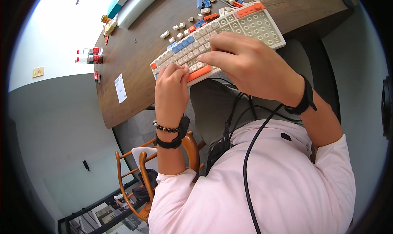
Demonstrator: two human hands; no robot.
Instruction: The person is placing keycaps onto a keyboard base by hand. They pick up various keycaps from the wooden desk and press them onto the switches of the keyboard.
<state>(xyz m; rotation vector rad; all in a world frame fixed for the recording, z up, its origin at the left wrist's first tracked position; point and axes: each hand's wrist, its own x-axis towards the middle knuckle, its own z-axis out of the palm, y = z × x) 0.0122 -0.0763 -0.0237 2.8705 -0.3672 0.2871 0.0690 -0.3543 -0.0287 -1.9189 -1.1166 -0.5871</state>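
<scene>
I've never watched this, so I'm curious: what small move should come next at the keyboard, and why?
Perhaps the right hand should fetch one of the loose keys beyond the keyboard and press it onto a bare spot; many show at the right end, and the left hand rests on the left part.

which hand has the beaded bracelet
The left hand, with a dark beaded bracelet on its wrist; the right hand has a black wristband but no beads.
</scene>
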